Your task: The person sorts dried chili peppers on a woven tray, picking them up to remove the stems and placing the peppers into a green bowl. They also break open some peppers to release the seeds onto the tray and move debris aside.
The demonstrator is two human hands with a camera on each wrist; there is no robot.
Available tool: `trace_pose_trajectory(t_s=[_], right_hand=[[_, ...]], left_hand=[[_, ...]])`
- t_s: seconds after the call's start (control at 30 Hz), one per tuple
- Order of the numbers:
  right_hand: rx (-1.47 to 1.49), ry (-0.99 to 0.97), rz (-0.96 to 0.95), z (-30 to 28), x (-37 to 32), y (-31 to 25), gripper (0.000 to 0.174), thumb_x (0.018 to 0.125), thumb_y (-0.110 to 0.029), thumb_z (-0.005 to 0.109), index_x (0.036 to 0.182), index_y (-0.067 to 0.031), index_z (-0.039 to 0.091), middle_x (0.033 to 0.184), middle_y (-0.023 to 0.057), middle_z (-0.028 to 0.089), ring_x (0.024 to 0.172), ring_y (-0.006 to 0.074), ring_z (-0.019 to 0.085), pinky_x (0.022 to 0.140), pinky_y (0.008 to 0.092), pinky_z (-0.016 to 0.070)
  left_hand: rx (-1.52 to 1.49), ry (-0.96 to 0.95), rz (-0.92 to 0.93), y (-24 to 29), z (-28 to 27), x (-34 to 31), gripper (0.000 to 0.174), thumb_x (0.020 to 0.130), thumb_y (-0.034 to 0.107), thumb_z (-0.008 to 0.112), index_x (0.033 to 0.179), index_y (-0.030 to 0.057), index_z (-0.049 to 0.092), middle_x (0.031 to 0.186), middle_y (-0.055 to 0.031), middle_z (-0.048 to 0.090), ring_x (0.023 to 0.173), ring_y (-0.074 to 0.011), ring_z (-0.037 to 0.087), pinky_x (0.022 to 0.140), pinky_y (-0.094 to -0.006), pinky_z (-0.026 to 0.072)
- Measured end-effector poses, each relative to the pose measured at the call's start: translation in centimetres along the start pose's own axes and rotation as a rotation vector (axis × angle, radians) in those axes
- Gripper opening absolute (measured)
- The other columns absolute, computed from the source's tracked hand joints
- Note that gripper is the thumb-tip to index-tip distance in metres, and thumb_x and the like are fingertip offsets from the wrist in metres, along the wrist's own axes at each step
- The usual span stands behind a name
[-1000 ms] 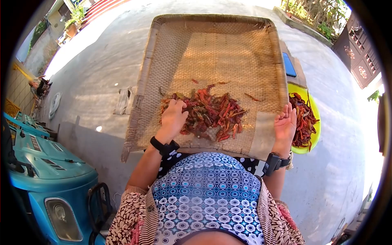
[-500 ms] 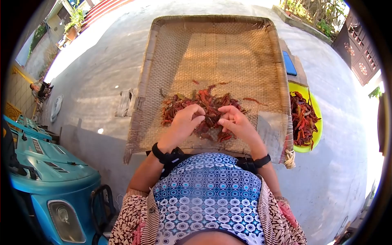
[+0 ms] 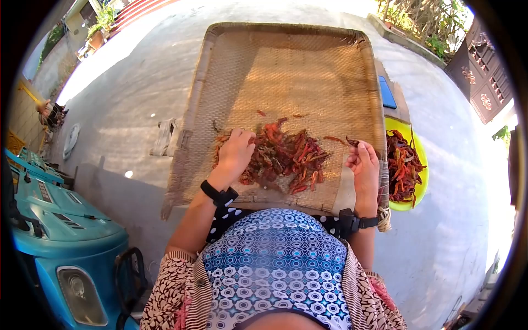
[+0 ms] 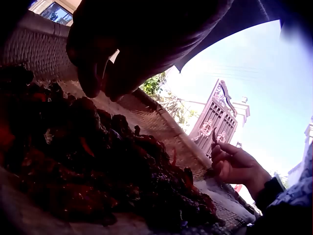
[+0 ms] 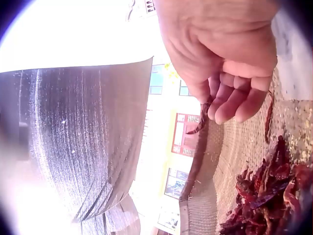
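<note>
Head view | right hand (image 3: 364,169): thumb and finger pinched one chili (image 3: 352,142) over tray (image 3: 286,69) | left hand (image 3: 235,155): was at chili pile (image 3: 291,157), finger hold could not be determined | chili pile: lay on tray's near half

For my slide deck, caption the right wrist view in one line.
The right grip pinches a dried red chili above a woven tray holding a heap of chilies.

Sunlit courtyard (image 3: 121,99) with a grey floor (image 3: 440,236), patched by broad shadows (image 3: 126,192). A turquoise vehicle (image 3: 71,225) stands at left; red steps (image 3: 140,14) (cut off by the frame) and a potted plant (image 3: 102,23) lie beyond. At upper right, greenery (image 3: 429,19) grows behind a low kerb (image 3: 406,42), near a brown gate (image 3: 474,69).
</note>
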State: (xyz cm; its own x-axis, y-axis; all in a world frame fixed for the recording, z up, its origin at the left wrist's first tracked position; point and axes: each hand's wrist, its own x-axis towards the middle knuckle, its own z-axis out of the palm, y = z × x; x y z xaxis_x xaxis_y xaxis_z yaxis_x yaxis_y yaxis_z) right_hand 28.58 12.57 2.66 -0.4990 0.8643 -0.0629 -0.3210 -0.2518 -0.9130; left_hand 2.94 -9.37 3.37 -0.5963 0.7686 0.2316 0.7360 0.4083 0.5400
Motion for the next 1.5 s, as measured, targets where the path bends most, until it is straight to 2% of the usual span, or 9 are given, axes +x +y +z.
trace_pose_trajectory(t_s=[0.13, 0.27, 0.37, 0.4, 0.6, 0.9, 1.0, 1.23, 1.5], right_hand=[[0.523, 0.173, -0.019, -3.2, 1.6, -1.2, 0.023, 0.097, -0.026, 0.061, 0.112, -0.0097, 0.060, 0.099, 0.0023, 0.067, 0.074, 0.0098, 0.058, 0.067, 0.0289, 0.0503], [-0.135, 0.102, 0.008, -2.7, 1.8, -0.6, 0.028, 0.095, -0.023, 0.062, 0.119, -0.0077, 0.059, 0.110, 0.0066, 0.064, 0.078, 0.0122, 0.060, 0.068, 0.0307, 0.0506], [-0.895, 0.025, -0.240, -2.1, 3.6, 2.3, 0.029, 0.091, -0.021, 0.065, 0.117, -0.0088, 0.059, 0.113, 0.0108, 0.061, 0.081, 0.0211, 0.063, 0.072, 0.0353, 0.0519], [-1.264, 0.058, -0.572, -1.5, 3.3, 2.4, 0.030, 0.088, -0.020, 0.067, 0.116, -0.0116, 0.059, 0.115, 0.0128, 0.058, 0.088, 0.0308, 0.064, 0.076, 0.0413, 0.0518], [-1.654, 0.125, -0.225, 0.7, 4.1, 2.4, 0.025, 0.087, -0.023, 0.067, 0.110, -0.0163, 0.062, 0.112, 0.0104, 0.058, 0.097, 0.0326, 0.063, 0.076, 0.0461, 0.0507], [-1.326, -0.021, -0.344, -1.6, 4.3, 3.8, 0.018, 0.086, -0.019, 0.067, 0.102, -0.0134, 0.062, 0.094, 0.0073, 0.062, 0.077, 0.0259, 0.063, 0.064, 0.0383, 0.0468], [-0.677, -0.188, 0.056, -1.8, 3.3, 2.3, 0.016, 0.089, -0.019, 0.066, 0.099, -0.0087, 0.061, 0.084, 0.0031, 0.061, 0.065, 0.0154, 0.058, 0.059, 0.0296, 0.0445], [0.265, 0.202, 0.080, -1.2, 1.2, -1.5, 0.027, 0.096, -0.026, 0.061, 0.114, -0.0067, 0.061, 0.086, 0.0004, 0.061, 0.058, 0.0099, 0.051, 0.056, 0.0241, 0.0423], [-0.510, -0.576, 0.175, 5.5, -2.8, 2.4, 0.022, 0.096, -0.020, 0.060, 0.109, -0.0035, 0.059, 0.087, 0.0023, 0.063, 0.062, 0.0070, 0.056, 0.056, 0.0224, 0.0461]], left_hand=[[0.070, -0.051, -0.069, -1.2, 0.1, 0.7, 0.013, 0.090, 0.011, 0.058, 0.103, 0.0085, 0.059, 0.104, -0.0113, 0.053, 0.088, -0.0335, 0.060, 0.077, -0.0428, 0.0501], [0.071, -0.081, -0.065, -1.7, 0.6, 0.7, 0.013, 0.091, 0.010, 0.058, 0.103, 0.0088, 0.059, 0.104, -0.0117, 0.054, 0.089, -0.0344, 0.059, 0.079, -0.0438, 0.0495], [0.097, -0.072, -0.055, -1.2, 0.5, 0.3, 0.011, 0.090, 0.010, 0.058, 0.101, 0.0095, 0.058, 0.103, -0.0112, 0.055, 0.089, -0.0336, 0.059, 0.079, -0.0432, 0.0493], [0.107, -0.085, -0.071, -1.2, 0.4, 0.1, 0.010, 0.090, 0.010, 0.058, 0.100, 0.0097, 0.058, 0.103, -0.0107, 0.055, 0.089, -0.0333, 0.059, 0.078, -0.0431, 0.0492], [0.081, -0.065, -0.092, -1.8, 0.0, 0.1, 0.012, 0.091, 0.013, 0.060, 0.102, 0.0097, 0.060, 0.101, -0.0095, 0.058, 0.091, -0.0306, 0.060, 0.077, -0.0414, 0.0488], [-0.404, -0.173, -0.266, 0.6, -1.4, -0.6, 0.014, 0.091, 0.015, 0.062, 0.097, 0.0024, 0.059, 0.088, -0.0091, 0.062, 0.073, -0.0177, 0.060, 0.067, -0.0341, 0.0490], [-0.566, -0.271, -0.319, 1.6, -1.8, -0.8, 0.016, 0.087, 0.012, 0.064, 0.096, 0.0005, 0.057, 0.085, -0.0096, 0.064, 0.076, -0.0183, 0.061, 0.069, -0.0331, 0.0504], [-0.498, -0.272, -0.130, 4.0, -1.6, -1.7, 0.017, 0.087, 0.015, 0.066, 0.098, 0.0021, 0.060, 0.089, -0.0111, 0.067, 0.084, -0.0201, 0.066, 0.074, -0.0342, 0.0520], [-0.442, -0.406, 0.023, 6.4, 0.8, -0.9, 0.017, 0.088, 0.014, 0.066, 0.099, 0.0023, 0.062, 0.084, -0.0078, 0.065, 0.076, -0.0162, 0.062, 0.069, -0.0308, 0.0497]])
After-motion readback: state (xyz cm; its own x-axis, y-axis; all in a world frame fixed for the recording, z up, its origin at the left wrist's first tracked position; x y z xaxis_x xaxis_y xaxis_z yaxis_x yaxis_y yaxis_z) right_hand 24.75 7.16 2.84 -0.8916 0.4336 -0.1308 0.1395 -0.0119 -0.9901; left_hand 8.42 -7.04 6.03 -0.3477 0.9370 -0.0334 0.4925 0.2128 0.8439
